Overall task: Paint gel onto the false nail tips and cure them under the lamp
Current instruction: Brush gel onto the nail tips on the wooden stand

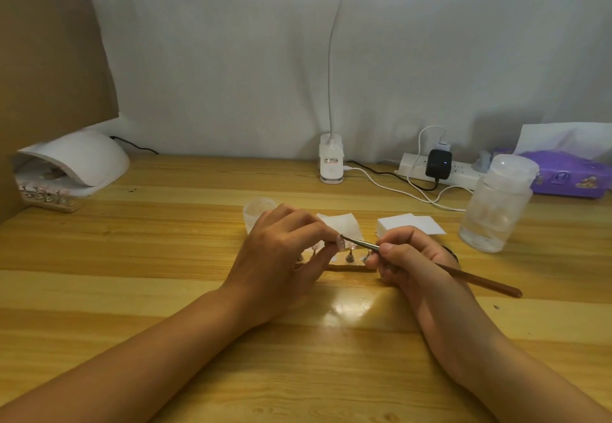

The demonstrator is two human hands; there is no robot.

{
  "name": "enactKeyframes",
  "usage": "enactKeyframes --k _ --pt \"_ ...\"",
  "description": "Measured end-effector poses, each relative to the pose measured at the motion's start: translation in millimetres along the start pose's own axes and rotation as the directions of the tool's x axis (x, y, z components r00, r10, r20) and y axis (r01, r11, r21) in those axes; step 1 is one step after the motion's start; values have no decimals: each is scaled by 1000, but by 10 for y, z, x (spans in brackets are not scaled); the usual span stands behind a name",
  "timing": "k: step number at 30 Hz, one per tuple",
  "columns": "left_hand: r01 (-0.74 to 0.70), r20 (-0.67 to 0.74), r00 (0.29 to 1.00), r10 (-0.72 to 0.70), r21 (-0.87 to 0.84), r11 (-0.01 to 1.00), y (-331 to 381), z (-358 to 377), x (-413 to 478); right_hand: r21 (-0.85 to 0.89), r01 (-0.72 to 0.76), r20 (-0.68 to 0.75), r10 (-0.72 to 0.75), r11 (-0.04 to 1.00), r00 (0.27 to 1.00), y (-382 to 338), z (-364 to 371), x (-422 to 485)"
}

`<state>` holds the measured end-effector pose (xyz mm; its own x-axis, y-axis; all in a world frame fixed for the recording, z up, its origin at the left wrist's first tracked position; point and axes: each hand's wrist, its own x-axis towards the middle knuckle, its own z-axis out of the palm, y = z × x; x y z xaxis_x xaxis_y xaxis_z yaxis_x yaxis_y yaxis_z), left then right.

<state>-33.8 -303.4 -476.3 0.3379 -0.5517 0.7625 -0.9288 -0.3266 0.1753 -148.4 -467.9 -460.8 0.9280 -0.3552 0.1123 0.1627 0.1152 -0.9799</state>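
From my remote seat I saw the left hand [284,250] with its fingers curled in, thumb and forefinger pinching a pale pink nail tip [341,243] just above the table [165,257]. The right hand [410,263] was closed round a brush [480,282] in a pen grip, the fingers bunched near the metal ferrule. The wooden handle slanted out to the right, and the dark bristle end touched the nail tip. Below and between the two hands lay a wooden holder strip [347,267] with small stands on it, partly hidden by the fingers.

Just behind the left hand stood a small clear cup [260,209], and behind the right hand lay a stack of white wipes [410,224].

The table was striped light wood with a bright glare patch near my end. At the far left the white curing lamp [82,161] sat beside a cardboard sheet [49,58], and a second strip of nail tips [46,195] lay at its mouth. A desk lamp [331,161] stood at the back edge on a thin white neck, its head glowing at the top of the view. To the right were a power strip [463,174] with a black adapter [437,164], a clear bottle [496,204] and a purple tissue pack [569,174]. The wall [215,74] behind was plain grey.
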Motion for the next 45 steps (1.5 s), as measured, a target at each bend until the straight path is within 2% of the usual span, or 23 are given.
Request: enactKeyframes --k 21,28,40,45 --pt "16 -6 1000 -16 19 1000 -3 10 -2 -57 21 34 -19 998 999 -21 22 -7" --pt "13 -7 1000 -13 20 1000 -11 19 -5 49 -1 7 1 999 1000 -42 13 -1" --pt "11 -8 1000 -11 13 1000 -21 22 -6 -56 -5 6 5 998 1000 -35 35 -20" --pt "18 -13 1000 -18 7 1000 -8 16 -8 76 -27 -76 32 997 997 -17 3 24"
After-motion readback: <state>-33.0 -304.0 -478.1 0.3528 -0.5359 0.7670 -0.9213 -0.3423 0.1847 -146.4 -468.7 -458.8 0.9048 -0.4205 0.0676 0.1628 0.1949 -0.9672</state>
